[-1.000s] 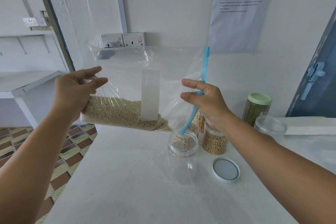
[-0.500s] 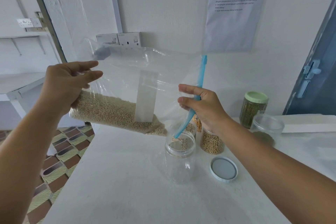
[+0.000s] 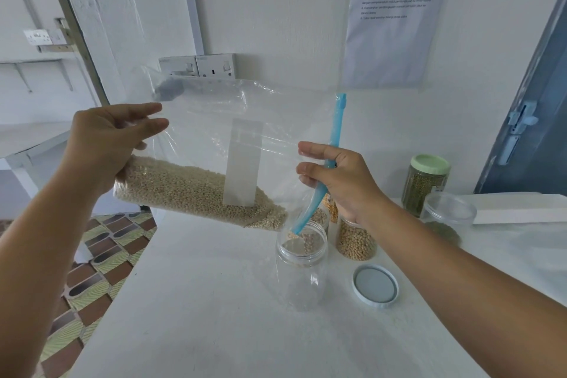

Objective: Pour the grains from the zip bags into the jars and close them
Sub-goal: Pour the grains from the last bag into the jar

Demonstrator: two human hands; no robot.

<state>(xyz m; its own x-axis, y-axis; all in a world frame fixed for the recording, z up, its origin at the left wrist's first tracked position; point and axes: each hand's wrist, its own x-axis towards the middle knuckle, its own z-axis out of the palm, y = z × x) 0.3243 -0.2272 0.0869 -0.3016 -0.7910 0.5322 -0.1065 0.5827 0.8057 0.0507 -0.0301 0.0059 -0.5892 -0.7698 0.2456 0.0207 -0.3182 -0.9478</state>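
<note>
So the clear zip bag is held up above the white tabletop, tilted down to the right. The left hand is clamped on its bottom end, the right hand is pinched round the blue zip strip. Pale grains are piled along the lower edge, and a few are seen dropping into the open clear jar right under the bag's corner. A white lid is laid flat just beside that jar. Behind, a grain-filled jar and a green-lidded jar are stood.
</note>
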